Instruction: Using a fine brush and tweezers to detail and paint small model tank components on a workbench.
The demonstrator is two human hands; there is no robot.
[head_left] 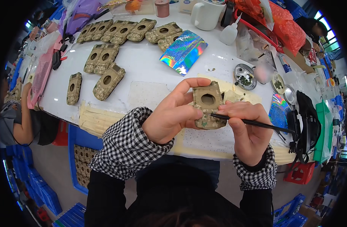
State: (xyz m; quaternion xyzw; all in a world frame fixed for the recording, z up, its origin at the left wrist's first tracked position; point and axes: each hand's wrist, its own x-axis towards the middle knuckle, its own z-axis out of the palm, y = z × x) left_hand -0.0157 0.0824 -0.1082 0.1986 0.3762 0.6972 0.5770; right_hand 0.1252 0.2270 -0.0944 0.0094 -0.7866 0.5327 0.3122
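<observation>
My left hand point(168, 119) is closed around a camouflage-patterned toy tank hull point(207, 88) with a round hole in its top, gripping it by the side and edge. In my right hand point(249, 130) is a pair of slim black tweezers point(253, 123), pinched between thumb and fingers. Their tip touches or hovers just over the hull below the hole, close to my left thumb; any small piece at the tip is too small to make out. Right of my hands, a round metal dish point(236, 69) contains small dark green bits.
Similar hulls point(109, 81) lie at left and along the back. A shiny holographic pouch point(184, 53), white mug point(207, 15) and squeeze bottle point(229, 34) stand beyond my hands. A black bag point(307, 121) hangs at right. Below left is a blue crate point(80, 136) of hulls.
</observation>
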